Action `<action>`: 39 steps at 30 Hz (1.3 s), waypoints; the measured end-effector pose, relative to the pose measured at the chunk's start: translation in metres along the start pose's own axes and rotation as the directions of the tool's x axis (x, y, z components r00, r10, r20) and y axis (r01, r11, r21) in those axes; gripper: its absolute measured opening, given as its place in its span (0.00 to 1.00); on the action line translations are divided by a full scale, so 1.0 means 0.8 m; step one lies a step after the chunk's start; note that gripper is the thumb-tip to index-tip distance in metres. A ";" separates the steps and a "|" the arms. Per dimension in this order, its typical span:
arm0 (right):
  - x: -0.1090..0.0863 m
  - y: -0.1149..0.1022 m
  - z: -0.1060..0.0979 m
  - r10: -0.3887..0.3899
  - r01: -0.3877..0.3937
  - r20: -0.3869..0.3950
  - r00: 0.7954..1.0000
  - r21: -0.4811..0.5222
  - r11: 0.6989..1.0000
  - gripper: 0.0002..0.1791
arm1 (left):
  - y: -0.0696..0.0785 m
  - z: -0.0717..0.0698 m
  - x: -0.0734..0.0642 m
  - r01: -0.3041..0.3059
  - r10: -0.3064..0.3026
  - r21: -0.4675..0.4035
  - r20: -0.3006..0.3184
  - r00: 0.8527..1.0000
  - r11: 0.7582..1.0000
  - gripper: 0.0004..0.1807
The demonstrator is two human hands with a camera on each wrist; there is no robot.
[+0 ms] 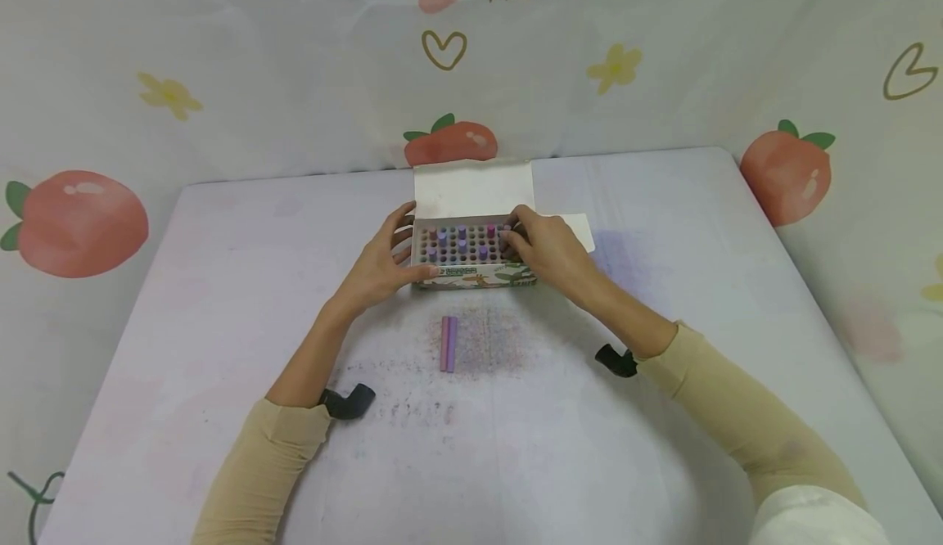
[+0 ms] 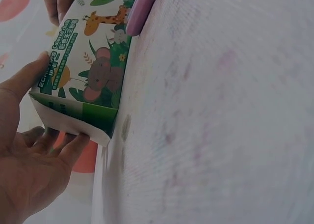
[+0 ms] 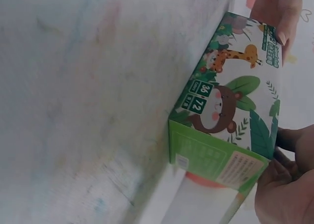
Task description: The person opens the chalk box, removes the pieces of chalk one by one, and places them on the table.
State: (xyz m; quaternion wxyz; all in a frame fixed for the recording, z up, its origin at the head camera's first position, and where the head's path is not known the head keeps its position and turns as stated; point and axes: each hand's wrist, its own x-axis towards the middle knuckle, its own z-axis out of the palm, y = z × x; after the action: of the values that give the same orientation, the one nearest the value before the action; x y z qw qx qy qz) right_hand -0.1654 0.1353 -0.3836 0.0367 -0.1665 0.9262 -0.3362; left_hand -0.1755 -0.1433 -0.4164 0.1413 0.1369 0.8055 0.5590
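Note:
An open chalk box [image 1: 475, 277] with cartoon animals on its front stands on the table, its white lid [image 1: 473, 189] raised at the back. Several purple and pink chalk sticks [image 1: 462, 245] poke up from the holes of its tray. My left hand [image 1: 379, 271] grips the box's left end, thumb on the front, fingers at the side flap. Over the right end, my right hand [image 1: 548, 246] has thumb and forefinger brought together on a chalk stick, mostly hidden by the fingers. Two chalk sticks, one pink [image 1: 444, 344], one purple [image 1: 453, 344], lie side by side before the box.
A white side flap [image 1: 578, 231] sticks out at the box's right. Chalk smudges mark the white tablecloth [image 1: 501, 447], with a blue patch right of the box. A black wrist mount [image 1: 349, 402] shows at my left wrist, another [image 1: 615, 360] at my right. A printed curtain [image 1: 331, 62] hangs behind.

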 end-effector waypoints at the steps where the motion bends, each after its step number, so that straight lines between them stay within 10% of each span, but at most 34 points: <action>1: 0.000 0.000 0.001 0.003 -0.003 -0.009 1.000 0.020 1.000 0.11 | 0.000 0.000 0.000 0.000 0.000 0.003 -0.001 1.000 1.000 0.59; 17: -0.002 0.006 0.003 -0.019 0.030 -0.057 0.998 0.185 0.982 0.10 | 0.000 0.000 -0.004 -0.027 0.027 -0.002 -0.007 1.000 1.000 0.58; 30: -0.005 0.020 0.004 0.068 0.070 -0.174 0.982 0.681 0.729 0.16 | 0.010 -0.001 -0.007 -0.010 0.010 0.007 0.002 1.000 1.000 0.58; 39: -0.016 0.014 0.004 0.015 0.114 -0.187 0.982 0.659 0.743 0.17 | 0.013 0.000 -0.006 0.014 -0.014 0.011 0.001 1.000 1.000 0.58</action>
State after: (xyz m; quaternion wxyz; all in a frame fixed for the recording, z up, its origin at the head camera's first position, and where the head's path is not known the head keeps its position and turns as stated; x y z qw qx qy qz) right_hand -0.1560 0.1452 -0.3938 0.0010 -0.1361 0.7393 -0.6594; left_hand -0.1703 -0.1414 -0.4063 0.1448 0.1323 0.8095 0.5533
